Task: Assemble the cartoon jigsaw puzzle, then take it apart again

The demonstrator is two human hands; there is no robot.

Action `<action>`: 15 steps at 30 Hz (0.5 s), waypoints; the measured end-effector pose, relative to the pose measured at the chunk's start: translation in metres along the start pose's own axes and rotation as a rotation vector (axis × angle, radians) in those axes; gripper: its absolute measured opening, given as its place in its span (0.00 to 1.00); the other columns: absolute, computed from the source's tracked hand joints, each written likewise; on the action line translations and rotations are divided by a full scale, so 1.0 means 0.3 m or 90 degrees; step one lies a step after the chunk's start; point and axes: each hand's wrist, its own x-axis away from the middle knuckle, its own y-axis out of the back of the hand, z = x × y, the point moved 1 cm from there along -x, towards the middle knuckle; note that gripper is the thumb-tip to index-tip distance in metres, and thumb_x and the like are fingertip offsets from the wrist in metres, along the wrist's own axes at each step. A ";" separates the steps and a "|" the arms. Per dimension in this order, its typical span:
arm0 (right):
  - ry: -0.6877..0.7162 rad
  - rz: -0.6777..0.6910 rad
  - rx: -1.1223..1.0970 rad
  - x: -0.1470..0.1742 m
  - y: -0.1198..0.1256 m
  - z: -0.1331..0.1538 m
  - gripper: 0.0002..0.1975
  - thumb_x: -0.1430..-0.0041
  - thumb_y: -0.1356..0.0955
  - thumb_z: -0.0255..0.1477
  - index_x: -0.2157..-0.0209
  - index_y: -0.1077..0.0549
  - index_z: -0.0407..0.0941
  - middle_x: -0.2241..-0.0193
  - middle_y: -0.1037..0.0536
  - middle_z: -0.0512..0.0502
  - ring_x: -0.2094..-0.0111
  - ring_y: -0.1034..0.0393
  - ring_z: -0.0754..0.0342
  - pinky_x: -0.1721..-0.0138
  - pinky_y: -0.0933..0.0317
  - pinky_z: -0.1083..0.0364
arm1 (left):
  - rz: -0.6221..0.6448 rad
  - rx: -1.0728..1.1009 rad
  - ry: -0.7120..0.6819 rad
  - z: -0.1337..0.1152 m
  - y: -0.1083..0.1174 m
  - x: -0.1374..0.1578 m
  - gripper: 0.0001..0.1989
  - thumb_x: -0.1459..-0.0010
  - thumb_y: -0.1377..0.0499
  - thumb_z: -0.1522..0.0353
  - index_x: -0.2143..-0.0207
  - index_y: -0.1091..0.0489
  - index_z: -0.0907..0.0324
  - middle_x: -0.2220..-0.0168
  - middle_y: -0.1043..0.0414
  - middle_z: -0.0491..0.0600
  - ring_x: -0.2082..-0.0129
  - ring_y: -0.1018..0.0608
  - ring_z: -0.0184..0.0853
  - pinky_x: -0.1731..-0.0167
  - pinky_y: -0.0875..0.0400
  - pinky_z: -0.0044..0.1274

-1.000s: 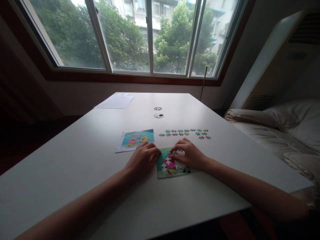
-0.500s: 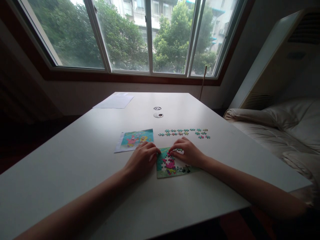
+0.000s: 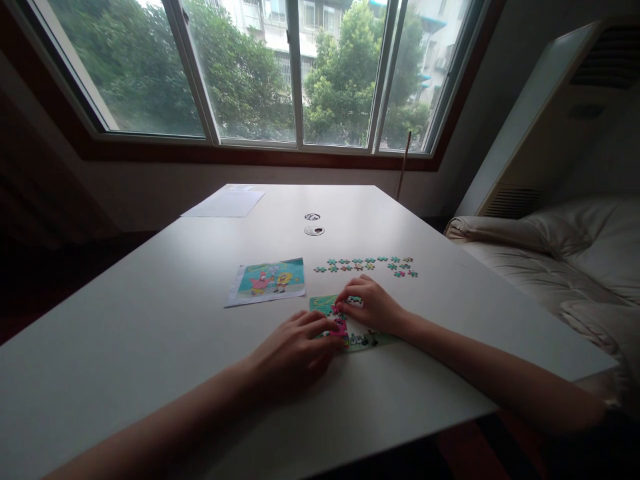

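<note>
A partly filled jigsaw puzzle [image 3: 320, 303] lies flat on the white table in front of me, green and teal with a pink figure. My left hand [image 3: 305, 337] reaches over its lower left part, fingers stretched out and touching the pieces. At the upper middle of the puzzle, my right hand [image 3: 373, 305] is closed in a pinch on a small pink puzzle piece [image 3: 337, 307], partly hidden by the fingertips. Beyond the hands, loose puzzle pieces [image 3: 370, 260] are laid out in rows. A printed cartoon picture [image 3: 273, 277] lies left of the puzzle.
Two round flat discs [image 3: 314, 231] lie farther back on the white table [image 3: 165, 320]. White paper [image 3: 225, 203] rests at the far left corner. A pale sofa [image 3: 505, 247] stands right of the table, and a window [image 3: 260, 80] is behind it.
My left hand has moved right and toward me, from the puzzle's upper left edge onto its lower part, uncovering the printed picture. My right hand stays nearly in place.
</note>
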 end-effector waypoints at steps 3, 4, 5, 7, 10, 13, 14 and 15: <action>-0.001 -0.003 -0.004 0.001 -0.003 -0.003 0.03 0.47 0.32 0.28 0.70 0.25 0.45 0.70 0.25 0.48 0.66 0.35 0.54 0.59 0.42 0.54 | 0.051 -0.001 -0.021 -0.040 -0.006 0.006 0.15 0.42 0.49 0.73 0.52 0.35 0.55 0.52 0.32 0.49 0.54 0.30 0.38 0.55 0.37 0.31; -0.003 -0.002 -0.006 0.002 -0.004 -0.003 0.03 0.47 0.32 0.28 0.70 0.25 0.45 0.70 0.25 0.48 0.66 0.35 0.54 0.59 0.42 0.53 | 0.056 -0.010 -0.022 -0.045 -0.008 0.007 0.15 0.41 0.49 0.72 0.51 0.35 0.56 0.51 0.32 0.50 0.54 0.30 0.39 0.55 0.37 0.31; -0.005 -0.001 -0.007 0.002 -0.004 -0.003 0.03 0.47 0.32 0.28 0.71 0.25 0.45 0.70 0.25 0.48 0.66 0.35 0.54 0.59 0.42 0.53 | 0.056 -0.022 -0.022 -0.046 -0.010 0.008 0.15 0.41 0.49 0.72 0.51 0.35 0.57 0.51 0.32 0.51 0.54 0.30 0.40 0.55 0.37 0.32; -0.007 0.001 -0.009 0.002 -0.004 -0.003 0.03 0.48 0.32 0.28 0.71 0.25 0.45 0.70 0.25 0.48 0.66 0.35 0.54 0.59 0.42 0.53 | 0.054 -0.044 -0.024 -0.045 -0.015 0.009 0.14 0.40 0.50 0.71 0.52 0.35 0.58 0.51 0.32 0.51 0.54 0.29 0.40 0.55 0.36 0.33; -0.013 -0.004 -0.012 0.002 -0.005 -0.004 0.03 0.48 0.31 0.29 0.71 0.25 0.45 0.70 0.25 0.48 0.66 0.35 0.54 0.59 0.42 0.53 | 0.052 -0.063 -0.027 -0.042 -0.021 0.009 0.14 0.40 0.51 0.71 0.52 0.35 0.59 0.50 0.32 0.52 0.54 0.29 0.41 0.56 0.35 0.33; -0.023 -0.011 -0.012 0.001 -0.009 -0.008 0.04 0.49 0.31 0.30 0.73 0.26 0.44 0.71 0.25 0.47 0.66 0.35 0.54 0.60 0.42 0.54 | 0.043 -0.068 -0.029 -0.044 -0.022 0.009 0.14 0.40 0.51 0.71 0.52 0.35 0.59 0.51 0.31 0.52 0.54 0.29 0.40 0.55 0.35 0.32; -0.026 -0.012 -0.011 0.000 -0.011 -0.008 0.04 0.49 0.30 0.30 0.74 0.26 0.44 0.71 0.25 0.47 0.66 0.35 0.54 0.60 0.42 0.54 | 0.040 -0.069 -0.031 -0.045 -0.022 0.008 0.14 0.40 0.51 0.71 0.52 0.35 0.59 0.51 0.31 0.52 0.54 0.29 0.40 0.55 0.35 0.32; -0.028 -0.011 -0.009 0.000 -0.012 -0.009 0.04 0.49 0.30 0.30 0.74 0.26 0.44 0.72 0.25 0.48 0.67 0.36 0.54 0.61 0.42 0.54 | 0.037 -0.072 -0.032 -0.046 -0.022 0.008 0.14 0.40 0.51 0.71 0.52 0.35 0.59 0.51 0.31 0.52 0.54 0.29 0.40 0.56 0.35 0.32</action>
